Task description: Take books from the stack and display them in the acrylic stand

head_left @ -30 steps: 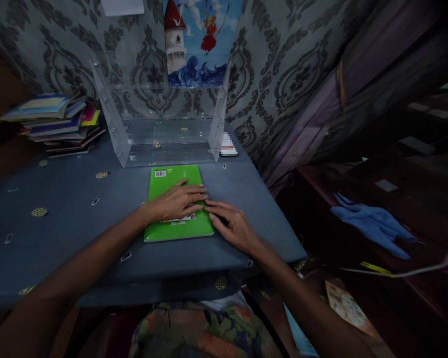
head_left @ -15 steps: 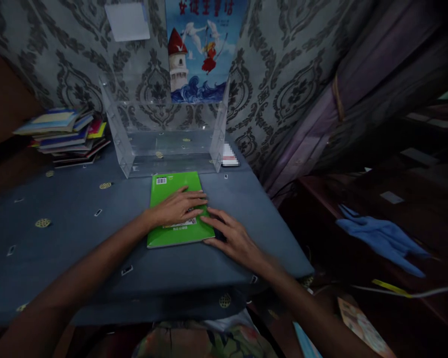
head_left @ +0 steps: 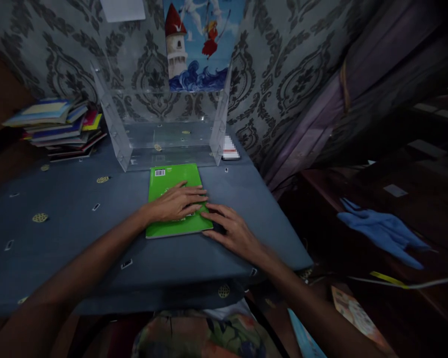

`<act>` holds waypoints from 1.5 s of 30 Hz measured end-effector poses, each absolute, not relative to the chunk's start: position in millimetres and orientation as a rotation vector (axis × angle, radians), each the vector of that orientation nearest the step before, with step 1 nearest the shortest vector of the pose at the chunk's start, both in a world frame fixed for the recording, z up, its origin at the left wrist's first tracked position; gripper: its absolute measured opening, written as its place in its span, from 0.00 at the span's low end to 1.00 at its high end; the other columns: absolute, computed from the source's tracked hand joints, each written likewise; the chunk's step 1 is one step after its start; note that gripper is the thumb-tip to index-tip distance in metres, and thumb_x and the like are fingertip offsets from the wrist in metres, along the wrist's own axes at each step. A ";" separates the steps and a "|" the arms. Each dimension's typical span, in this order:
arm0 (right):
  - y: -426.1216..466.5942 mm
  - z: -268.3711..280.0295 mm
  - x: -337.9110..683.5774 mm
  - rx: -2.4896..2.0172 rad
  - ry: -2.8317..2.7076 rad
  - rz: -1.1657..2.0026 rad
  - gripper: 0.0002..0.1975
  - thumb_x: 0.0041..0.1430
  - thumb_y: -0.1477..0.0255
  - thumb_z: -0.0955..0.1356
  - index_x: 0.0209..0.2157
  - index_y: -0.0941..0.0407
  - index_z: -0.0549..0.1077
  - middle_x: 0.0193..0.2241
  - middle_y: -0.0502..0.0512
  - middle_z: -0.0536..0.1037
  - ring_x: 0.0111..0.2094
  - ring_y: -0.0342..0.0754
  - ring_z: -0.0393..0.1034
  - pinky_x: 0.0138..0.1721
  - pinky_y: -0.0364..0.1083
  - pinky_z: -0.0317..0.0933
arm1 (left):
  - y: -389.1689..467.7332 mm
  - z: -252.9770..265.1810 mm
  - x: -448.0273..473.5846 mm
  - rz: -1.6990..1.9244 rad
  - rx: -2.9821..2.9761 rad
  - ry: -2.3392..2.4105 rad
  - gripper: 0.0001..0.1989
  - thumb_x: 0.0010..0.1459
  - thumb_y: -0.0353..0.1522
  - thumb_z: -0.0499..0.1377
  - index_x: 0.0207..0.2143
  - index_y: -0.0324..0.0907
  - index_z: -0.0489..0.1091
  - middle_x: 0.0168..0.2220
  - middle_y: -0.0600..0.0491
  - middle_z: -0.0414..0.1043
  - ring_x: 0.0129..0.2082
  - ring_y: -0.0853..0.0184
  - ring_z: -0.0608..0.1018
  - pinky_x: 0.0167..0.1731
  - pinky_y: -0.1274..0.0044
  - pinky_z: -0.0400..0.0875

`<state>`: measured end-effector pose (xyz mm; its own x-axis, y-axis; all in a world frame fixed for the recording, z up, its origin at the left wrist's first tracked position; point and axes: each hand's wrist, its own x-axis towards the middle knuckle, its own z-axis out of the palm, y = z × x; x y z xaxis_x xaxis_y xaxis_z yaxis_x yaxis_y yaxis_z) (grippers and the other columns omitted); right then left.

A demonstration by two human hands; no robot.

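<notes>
A green book (head_left: pixel 173 176) with a barcode in its upper left corner lies flat on the blue tablecloth, partly covered by my hands. Across its middle rests my left hand (head_left: pixel 177 203), palm down, the fingers stretched out to the right. My right hand (head_left: pixel 229 227) is at the book's right edge with its fingers spread; the fingertips touch that edge near the lower corner. Just behind the book stands a clear acrylic rack (head_left: pixel 164 139) with stepped side panels and nothing on it.
A stack of books (head_left: pixel 59 127) sits at the table's back left. A white item (head_left: pixel 230 149), partly blurred, lies right of the rack. A poster (head_left: pixel 199 44) hangs on the patterned wall. Beyond the table's right edge, a blue cloth (head_left: pixel 381 228) lies on a dark surface.
The camera view has tilted down slightly, so the scene sits higher in the picture. My left hand stays flat on the book and my right hand stays at its edge.
</notes>
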<state>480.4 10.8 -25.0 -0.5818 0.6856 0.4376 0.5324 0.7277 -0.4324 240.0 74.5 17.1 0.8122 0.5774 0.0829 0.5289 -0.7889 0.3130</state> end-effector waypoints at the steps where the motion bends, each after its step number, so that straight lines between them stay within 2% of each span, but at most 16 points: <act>1: 10.1 -23.9 480.5 -0.915 -2.334 0.337 0.19 0.64 0.65 0.71 0.55 0.54 0.74 0.55 0.63 0.75 0.56 0.58 0.72 0.54 0.59 0.70 | 72.9 16.8 240.2 0.248 2.724 0.843 0.22 0.73 0.41 0.45 0.64 0.46 0.63 0.67 0.50 0.61 0.69 0.63 0.60 0.68 0.57 0.44; 10: 6.1 -17.6 479.4 -0.924 -2.318 0.331 0.15 0.65 0.67 0.70 0.52 0.52 0.76 0.53 0.61 0.77 0.53 0.55 0.74 0.53 0.57 0.71 | 66.4 16.5 239.8 0.245 2.761 0.858 0.22 0.73 0.41 0.46 0.64 0.47 0.63 0.67 0.50 0.61 0.68 0.62 0.62 0.68 0.58 0.46; 17: 1.3 -15.2 478.8 -0.881 -2.264 0.363 0.10 0.67 0.68 0.68 0.47 0.53 0.78 0.43 0.58 0.81 0.46 0.52 0.77 0.50 0.54 0.73 | 55.4 13.9 240.6 0.310 2.807 0.753 0.22 0.74 0.41 0.44 0.63 0.46 0.64 0.65 0.49 0.65 0.68 0.62 0.63 0.67 0.59 0.47; 32: -9.6 -14.3 484.9 -0.832 -2.304 0.313 0.10 0.68 0.71 0.66 0.46 0.53 0.78 0.43 0.58 0.82 0.45 0.51 0.78 0.48 0.54 0.73 | 37.7 19.6 243.0 0.281 2.790 0.721 0.20 0.73 0.39 0.46 0.61 0.46 0.66 0.65 0.49 0.65 0.68 0.61 0.63 0.67 0.57 0.47; 39: -13.5 -13.2 485.0 -0.738 -2.270 0.239 0.07 0.67 0.74 0.67 0.43 0.54 0.78 0.39 0.57 0.83 0.40 0.50 0.78 0.42 0.51 0.71 | 22.1 26.0 245.5 0.264 2.810 0.726 0.20 0.73 0.39 0.46 0.61 0.44 0.66 0.63 0.48 0.68 0.68 0.61 0.63 0.68 0.58 0.44; 45: -16.2 -13.1 486.5 -0.732 -2.278 0.211 0.07 0.67 0.74 0.66 0.40 0.55 0.78 0.39 0.58 0.84 0.40 0.50 0.79 0.41 0.51 0.71 | 8.5 28.7 246.7 0.194 2.862 0.793 0.22 0.74 0.40 0.45 0.63 0.44 0.64 0.65 0.49 0.65 0.68 0.62 0.62 0.69 0.59 0.43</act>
<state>486.5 -16.2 -13.1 -0.5771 0.5616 0.5929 0.4434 0.8252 -0.3500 246.7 8.5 28.7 0.8507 0.5195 0.0804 0.4980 -0.8454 0.1929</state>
